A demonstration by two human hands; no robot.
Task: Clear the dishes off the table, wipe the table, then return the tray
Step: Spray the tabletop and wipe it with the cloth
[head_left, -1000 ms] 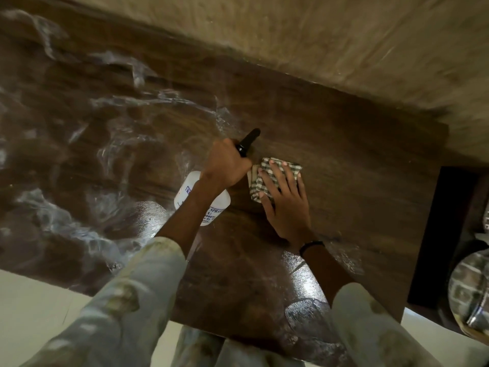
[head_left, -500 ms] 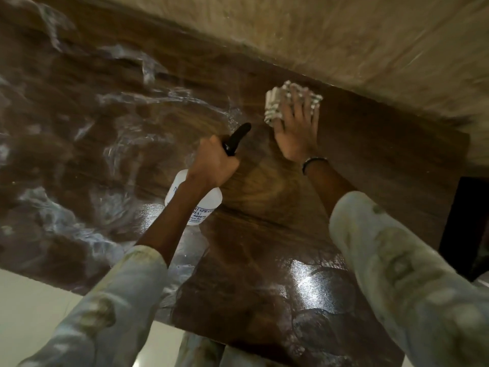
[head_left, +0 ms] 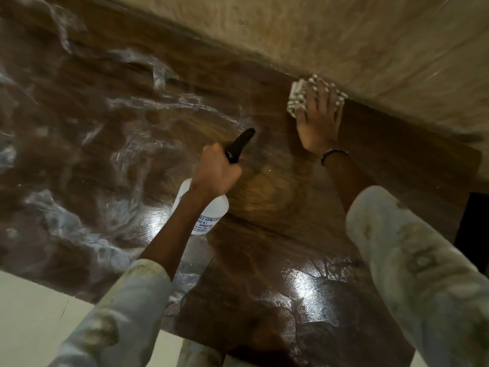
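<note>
My right hand (head_left: 318, 120) lies flat with straight fingers on a folded checked cloth (head_left: 297, 99), pressing it onto the dark wooden table (head_left: 277, 213) right at the table's far edge by the wall. My left hand (head_left: 215, 176) grips a white spray bottle (head_left: 209, 210) by its neck, above the middle of the table. The bottle's black nozzle (head_left: 239, 145) points up toward the cloth. Most of the cloth is hidden under my fingers.
A beige wall (head_left: 344, 43) runs along the table's far edge. Crumpled clear plastic sheeting (head_left: 79, 154) covers the left part of the table. Wet glossy patches (head_left: 304, 287) shine near the front edge. A dark opening (head_left: 473, 234) lies at the right.
My right hand has slid the cloth from beside the bottle across the table to its far edge by the wall. My left hand with the bottle has hardly moved.
</note>
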